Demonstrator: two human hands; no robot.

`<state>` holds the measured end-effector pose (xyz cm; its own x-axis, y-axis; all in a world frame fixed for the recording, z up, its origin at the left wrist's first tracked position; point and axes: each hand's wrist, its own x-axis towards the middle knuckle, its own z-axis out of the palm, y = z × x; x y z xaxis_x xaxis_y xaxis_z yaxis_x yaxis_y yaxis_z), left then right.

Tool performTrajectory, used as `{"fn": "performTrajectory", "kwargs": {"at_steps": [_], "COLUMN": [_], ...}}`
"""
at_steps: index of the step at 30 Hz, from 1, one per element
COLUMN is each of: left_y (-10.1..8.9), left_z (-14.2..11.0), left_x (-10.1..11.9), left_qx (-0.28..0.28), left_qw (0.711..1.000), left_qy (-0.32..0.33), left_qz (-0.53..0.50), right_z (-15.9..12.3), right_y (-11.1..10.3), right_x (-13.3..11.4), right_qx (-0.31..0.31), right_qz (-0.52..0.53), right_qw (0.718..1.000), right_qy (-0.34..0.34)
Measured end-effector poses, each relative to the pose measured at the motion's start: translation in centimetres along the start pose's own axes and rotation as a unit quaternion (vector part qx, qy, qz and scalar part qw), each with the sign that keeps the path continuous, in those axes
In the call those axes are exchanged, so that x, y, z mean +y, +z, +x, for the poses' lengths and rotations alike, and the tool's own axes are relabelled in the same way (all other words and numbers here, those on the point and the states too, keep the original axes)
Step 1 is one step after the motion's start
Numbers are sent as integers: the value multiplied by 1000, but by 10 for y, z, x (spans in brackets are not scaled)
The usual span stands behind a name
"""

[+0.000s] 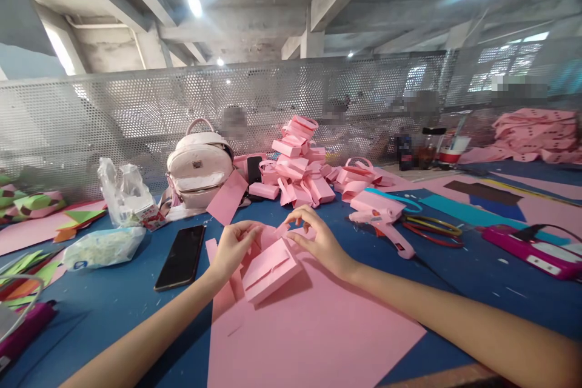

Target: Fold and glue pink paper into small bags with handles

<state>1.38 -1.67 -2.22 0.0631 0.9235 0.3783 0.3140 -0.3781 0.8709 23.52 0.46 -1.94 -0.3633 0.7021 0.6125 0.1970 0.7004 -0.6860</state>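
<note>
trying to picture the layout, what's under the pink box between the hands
Below the box is a pink sheet, lying on the blue table. The box covers the patch directly beneath it, so that part can't be seen.

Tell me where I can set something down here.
Bare blue tabletop: left, between the near phone, left forearm and left power strip; right, between glue gun, right forearm and right power strip, except scraps and a cord. Pink sheet: bare in front of the pink box. Crowded: far middle, with backpack and pink pile.
</note>
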Motion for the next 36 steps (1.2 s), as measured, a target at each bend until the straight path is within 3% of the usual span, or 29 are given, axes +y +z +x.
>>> {"fn": "performTrajectory", "kwargs": {"at_steps": [9,18,36], "left_y": [2,4,3], "left_z": [-13,-17,-17], "left_x": [19,25,22], "left_qx": [1,-6,10], "left_qw": [996,989,989], "left_qy": [81,133,120], "left_qz": [44,65,89], "right_z": [1,4,8], "right_y": [-5,-8,-11], "right_x": [-5,-7,-12], "right_qx": [-20,-40,-26], "right_qz": [-97,-129,-52], "right_qw": [993,987,996], "right_qy": [-69,-88,-72]}}
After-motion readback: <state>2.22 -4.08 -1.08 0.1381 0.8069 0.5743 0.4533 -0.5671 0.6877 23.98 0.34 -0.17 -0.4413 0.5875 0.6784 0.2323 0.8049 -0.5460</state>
